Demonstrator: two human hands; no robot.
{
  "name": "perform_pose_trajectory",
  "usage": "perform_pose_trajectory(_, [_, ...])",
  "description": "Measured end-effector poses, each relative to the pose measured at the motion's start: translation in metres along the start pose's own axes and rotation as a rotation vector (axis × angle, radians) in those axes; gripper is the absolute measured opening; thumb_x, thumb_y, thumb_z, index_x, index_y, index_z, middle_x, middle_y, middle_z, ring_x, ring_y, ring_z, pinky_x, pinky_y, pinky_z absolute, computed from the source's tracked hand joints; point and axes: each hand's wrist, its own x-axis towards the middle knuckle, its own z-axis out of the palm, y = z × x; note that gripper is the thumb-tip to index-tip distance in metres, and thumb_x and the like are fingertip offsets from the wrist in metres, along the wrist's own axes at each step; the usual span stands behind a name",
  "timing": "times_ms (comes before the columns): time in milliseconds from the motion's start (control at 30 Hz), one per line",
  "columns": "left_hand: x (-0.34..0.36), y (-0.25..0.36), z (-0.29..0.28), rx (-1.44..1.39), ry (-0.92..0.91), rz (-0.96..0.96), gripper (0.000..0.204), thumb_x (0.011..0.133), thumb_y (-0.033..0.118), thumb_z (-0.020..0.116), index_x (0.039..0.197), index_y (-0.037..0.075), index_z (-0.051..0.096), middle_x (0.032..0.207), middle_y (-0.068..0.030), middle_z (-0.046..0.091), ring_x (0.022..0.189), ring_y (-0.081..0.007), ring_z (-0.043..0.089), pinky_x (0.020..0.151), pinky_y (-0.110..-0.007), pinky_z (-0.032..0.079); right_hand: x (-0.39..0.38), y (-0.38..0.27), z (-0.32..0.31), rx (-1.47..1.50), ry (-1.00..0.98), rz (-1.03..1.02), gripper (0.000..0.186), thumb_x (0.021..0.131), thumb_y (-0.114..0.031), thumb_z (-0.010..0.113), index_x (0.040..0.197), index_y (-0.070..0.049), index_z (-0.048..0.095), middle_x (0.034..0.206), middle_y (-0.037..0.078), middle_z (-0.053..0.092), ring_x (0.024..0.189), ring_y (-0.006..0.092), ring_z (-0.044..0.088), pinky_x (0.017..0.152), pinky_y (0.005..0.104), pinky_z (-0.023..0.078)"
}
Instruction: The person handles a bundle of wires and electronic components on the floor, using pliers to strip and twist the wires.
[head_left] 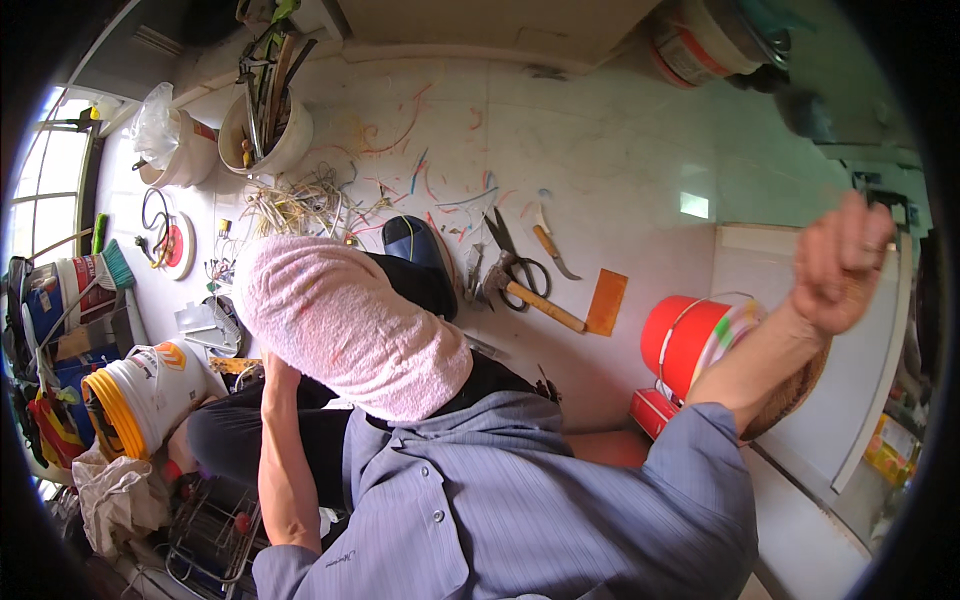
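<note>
A pink towel [350, 325] is draped over my raised knee, in front of my body. My left hand [279, 368] reaches up to the towel's left edge; its fingers are hidden behind the cloth. My right hand [845, 262] is raised far out to the right, its fingers curled closed. Whatever it may hold is blurred and too small to name. On the floor beyond the towel lie a hammer [540, 303] with a wooden handle, black-handled scissors [518, 268], a knife [550, 247] with a wooden handle and a flat orange-brown sheet [606, 302].
Wire scraps [300, 207] litter the floor near a white bucket of tools [232, 135]. A red bucket [672, 345] stands below my right arm, beside a white panel [815, 370]. At left are a white bucket with yellow hose [165, 385] and a teal brush [116, 265].
</note>
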Motion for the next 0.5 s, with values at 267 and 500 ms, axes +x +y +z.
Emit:
perform_pose_trajectory(267, [-0.007,-0.004,-0.012,0.065,0.044,0.017,0.05,0.099,0.024,0.064,0.139,-0.003,0.055,0.128,-0.014,0.066,0.111,-0.0229,0.066,0.093,-0.036,0.054,-0.011,-0.077,-0.017,-0.173,0.002,-0.088,0.015,0.09,0.002,0.057,0.082,-0.008,0.048,0.079,0.004,0.047,0.048,0.0094,0.037,0.041,0.0219,0.028])
perform_pose_trajectory(500, [-0.01,-0.008,-0.009,0.074,0.09,0.041,0.048,0.097,0.024,0.064,0.136,-0.004,0.058,0.124,-0.013,0.068,0.105,-0.0205,0.067,0.09,-0.034,0.054,-0.017,0.135,-0.065,-0.656,0.443,0.451,0.011,0.094,-0.011,0.066,0.104,-0.008,0.064,0.079,-0.002,0.059,0.059,0.004,0.045,0.051,0.021,0.033])
